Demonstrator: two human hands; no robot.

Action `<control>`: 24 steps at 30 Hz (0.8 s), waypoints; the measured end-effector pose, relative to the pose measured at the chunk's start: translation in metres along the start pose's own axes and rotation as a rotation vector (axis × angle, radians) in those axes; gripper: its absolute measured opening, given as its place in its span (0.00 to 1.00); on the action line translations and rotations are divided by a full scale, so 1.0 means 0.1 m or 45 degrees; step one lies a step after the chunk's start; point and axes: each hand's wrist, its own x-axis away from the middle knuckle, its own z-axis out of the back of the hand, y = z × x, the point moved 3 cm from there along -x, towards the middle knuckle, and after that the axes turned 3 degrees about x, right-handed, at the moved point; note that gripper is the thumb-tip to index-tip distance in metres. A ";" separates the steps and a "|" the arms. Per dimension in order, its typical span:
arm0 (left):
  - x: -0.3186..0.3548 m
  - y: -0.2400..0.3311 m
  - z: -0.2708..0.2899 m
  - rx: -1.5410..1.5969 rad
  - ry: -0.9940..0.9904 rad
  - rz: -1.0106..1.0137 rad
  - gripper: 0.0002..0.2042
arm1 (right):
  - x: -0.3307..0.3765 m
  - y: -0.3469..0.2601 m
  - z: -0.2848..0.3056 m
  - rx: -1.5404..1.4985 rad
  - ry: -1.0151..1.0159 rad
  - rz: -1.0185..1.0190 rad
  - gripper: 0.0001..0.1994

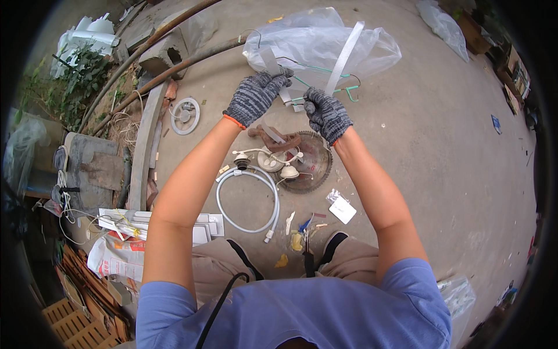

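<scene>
Both my hands wear grey striped knit gloves and are raised close together over the floor. My left hand [254, 98] is closed on a flat, pale plastic strap [269, 60], with a thin wire hook rising beside it. My right hand [327, 114] pinches a green-coated wire hanger [352, 93]; its fingertips hide the exact hold. Green wires run between the two hands. Another length of white strap [347, 55] slants up behind my right hand. A clear plastic bag [319, 43] lies just beyond the wires.
Beneath my hands lie a circular saw blade [308, 168], a lamp fitting [269, 160] and a coiled grey hose [218, 199]. A white ring-shaped part [196, 116] is to the left. Long brown pipes [192, 60] cross the upper left. A white card [342, 210] and scraps lie near my feet.
</scene>
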 end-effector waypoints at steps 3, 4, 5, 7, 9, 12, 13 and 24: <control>0.01 -0.14 0.02 0.209 0.156 0.176 0.19 | 0.15 -0.09 -0.07 0.527 -0.057 0.030 0.10; 0.02 -0.19 0.04 0.316 0.152 0.286 0.20 | 0.21 -0.12 -0.13 0.720 -0.066 0.024 0.10; -0.06 -0.15 0.13 0.376 0.198 0.257 0.21 | 0.21 -0.10 -0.10 0.769 -0.051 0.006 0.13; -0.16 -0.01 0.26 0.263 0.302 0.119 0.21 | 0.15 -0.04 -0.09 1.196 -0.114 0.455 0.14; -0.17 0.13 0.29 0.152 0.376 0.032 0.20 | 0.20 0.02 -0.21 1.272 0.005 0.082 0.15; -0.18 0.14 0.31 0.245 0.375 0.091 0.19 | 0.11 0.11 -0.22 1.493 -0.122 0.255 0.15; -0.17 0.05 0.32 0.118 0.449 0.048 0.16 | 0.08 0.15 -0.16 1.603 -0.169 0.538 0.16; 0.50 -0.56 0.11 2.086 0.685 1.463 0.08 | -0.18 0.41 0.27 1.828 -0.191 0.242 0.23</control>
